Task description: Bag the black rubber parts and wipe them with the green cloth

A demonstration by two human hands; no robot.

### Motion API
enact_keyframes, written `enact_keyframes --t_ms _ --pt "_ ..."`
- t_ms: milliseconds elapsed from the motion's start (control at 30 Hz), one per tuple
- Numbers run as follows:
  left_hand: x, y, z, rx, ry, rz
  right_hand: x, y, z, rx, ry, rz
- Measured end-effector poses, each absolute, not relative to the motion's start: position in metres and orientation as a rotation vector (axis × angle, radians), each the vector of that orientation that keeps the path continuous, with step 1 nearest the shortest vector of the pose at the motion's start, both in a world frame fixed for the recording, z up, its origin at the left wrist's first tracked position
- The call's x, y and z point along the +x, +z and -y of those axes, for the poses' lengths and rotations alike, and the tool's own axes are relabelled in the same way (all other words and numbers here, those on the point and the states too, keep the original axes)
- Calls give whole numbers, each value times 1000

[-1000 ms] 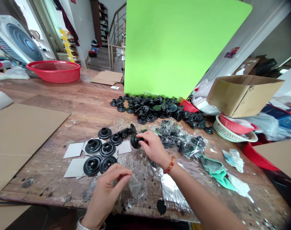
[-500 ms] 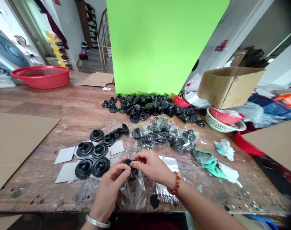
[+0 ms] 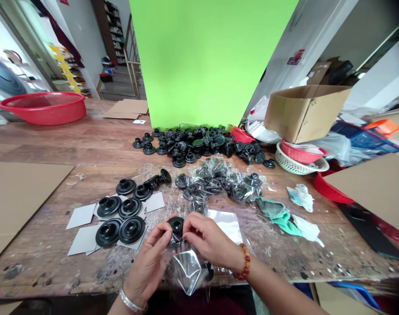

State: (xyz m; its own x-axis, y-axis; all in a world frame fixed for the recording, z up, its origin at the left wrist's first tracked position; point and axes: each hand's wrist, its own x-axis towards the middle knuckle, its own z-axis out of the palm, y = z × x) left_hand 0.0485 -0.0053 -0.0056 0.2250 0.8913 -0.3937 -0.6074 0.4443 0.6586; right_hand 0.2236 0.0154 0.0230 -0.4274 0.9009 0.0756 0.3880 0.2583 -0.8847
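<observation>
Near the table's front edge, a black round part (image 3: 176,224) with a central hub sits at the mouth of a clear plastic bag (image 3: 188,267). My left hand (image 3: 150,258) is closed on the part's left side, thumb and fingers pinching it. My right hand (image 3: 209,238) pinches at the part's right side, where the bag film is; its fingertips are partly hidden. The bag hangs down between both hands. Left of them, several black parts (image 3: 131,229) lie on white square cards (image 3: 84,239). Beyond the hands lies a group of bagged black parts (image 3: 215,177).
A large pile of loose black parts (image 3: 189,146) lies before a green board (image 3: 206,61). Clear bags (image 3: 225,223) and green cloth (image 3: 278,216) are to the right. Cardboard (image 3: 25,197), a red basin (image 3: 45,109), a carton (image 3: 306,113) and baskets (image 3: 301,162) surround the work area.
The held part now shows its hub upward, and the bag has flared out below it. Another bagged part now sits just beyond my right hand. The whole view has shifted slightly.
</observation>
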Motion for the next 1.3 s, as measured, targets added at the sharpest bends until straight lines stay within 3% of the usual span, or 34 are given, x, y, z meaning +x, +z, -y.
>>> enact_keyframes --t_ms 200,467,733,867,967,1100,1200,1300 --pt "49 -8 7 338 1078 -782 223 18 -15 -1171 1312 1754" --pt "47 -12 8 350 1071 -855 221 22 -9 -1125 1082 2024" --pt "50 -10 9 397 1099 -898 224 11 -18 -1088 1694 1422" --pt "51 -11 11 462 1126 -968 227 5 -20 -1120 1811 1393" --pt "48 -13 14 491 1070 -979 231 14 -16 -1169 1710 1562" --pt "36 -9 14 910 965 -970 244 49 -6 -1034 1323 2028" --pt "33 -1 9 1393 1067 -1022 261 73 0 -890 1299 2135" --pt "43 7 7 1605 1161 -1161 281 79 4 -1099 1265 2089"
